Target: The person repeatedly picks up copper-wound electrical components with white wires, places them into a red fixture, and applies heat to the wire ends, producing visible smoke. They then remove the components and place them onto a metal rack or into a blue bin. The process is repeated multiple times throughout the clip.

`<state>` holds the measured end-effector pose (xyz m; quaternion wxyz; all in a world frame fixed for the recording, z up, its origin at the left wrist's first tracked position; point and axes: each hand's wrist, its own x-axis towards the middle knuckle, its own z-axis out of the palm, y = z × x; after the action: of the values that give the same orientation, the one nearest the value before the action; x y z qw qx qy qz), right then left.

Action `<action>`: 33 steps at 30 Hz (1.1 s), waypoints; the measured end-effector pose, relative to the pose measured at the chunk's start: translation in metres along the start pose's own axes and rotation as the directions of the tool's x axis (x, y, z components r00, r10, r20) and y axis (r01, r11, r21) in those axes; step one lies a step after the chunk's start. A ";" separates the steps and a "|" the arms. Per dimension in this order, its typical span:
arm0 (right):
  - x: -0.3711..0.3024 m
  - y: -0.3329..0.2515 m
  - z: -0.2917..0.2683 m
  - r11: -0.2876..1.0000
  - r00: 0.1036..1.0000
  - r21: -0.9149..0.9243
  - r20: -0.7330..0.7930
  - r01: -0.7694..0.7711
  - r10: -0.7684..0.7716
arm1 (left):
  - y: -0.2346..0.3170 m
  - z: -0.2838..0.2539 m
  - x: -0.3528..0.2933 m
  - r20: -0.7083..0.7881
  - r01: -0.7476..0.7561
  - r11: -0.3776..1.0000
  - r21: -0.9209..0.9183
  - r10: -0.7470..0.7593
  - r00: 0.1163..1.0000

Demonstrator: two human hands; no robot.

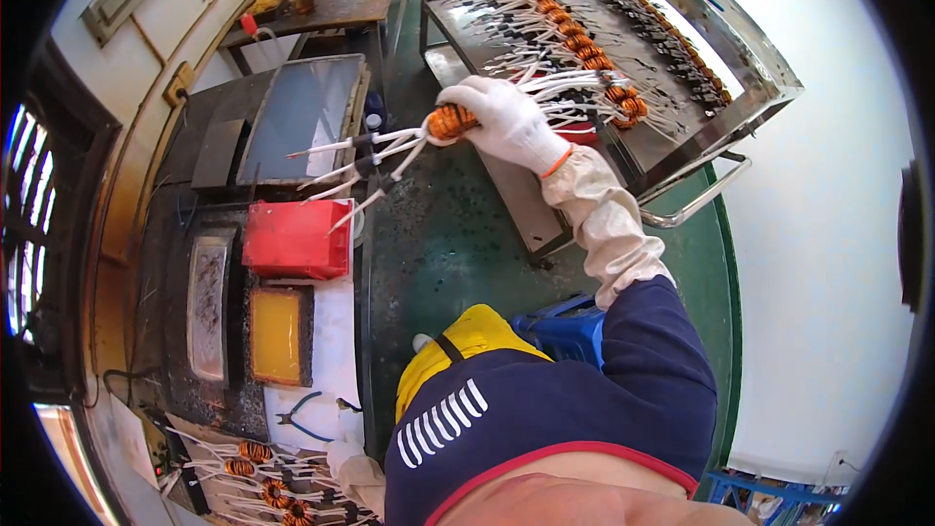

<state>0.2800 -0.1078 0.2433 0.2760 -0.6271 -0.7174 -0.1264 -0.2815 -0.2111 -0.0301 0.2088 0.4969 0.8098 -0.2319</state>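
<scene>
My right hand (pixel 508 119), in a white knit glove, is closed around an orange copper-wire toroidal coil (pixel 451 122). White-sleeved leads with black bands hang from the coil toward the left, over the bench side of the aisle. My left hand (pixel 347 455), also gloved, is low at the bench's near edge, partly hidden by my body. Its fingers do not show clearly. Close by it lie blue-handled pliers (pixel 300 417) and a small dark object (pixel 347 404). Several similar coils (pixel 276 494) with white leads rest left of that hand.
On the left bench are a red box (pixel 297 239), a tray of amber material (pixel 277 336), a long metal-rimmed tray (pixel 209 307) and a grey panel (pixel 304 117). A metal cart (pixel 682 127) on the right carries rows of coils. A blue stool (pixel 570 331) stands beside me.
</scene>
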 end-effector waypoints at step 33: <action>-0.241 0.316 -0.062 0.271 0.360 -0.458 -0.119 -0.847 0.925 | 0.022 0.009 0.003 -0.055 0.065 0.994 0.089 -0.060 0.997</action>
<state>0.6163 -0.2833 0.1084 0.0845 -0.9718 -0.2128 -0.0558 -0.2619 -0.2053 -0.0433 0.1572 0.4862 0.8187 -0.2618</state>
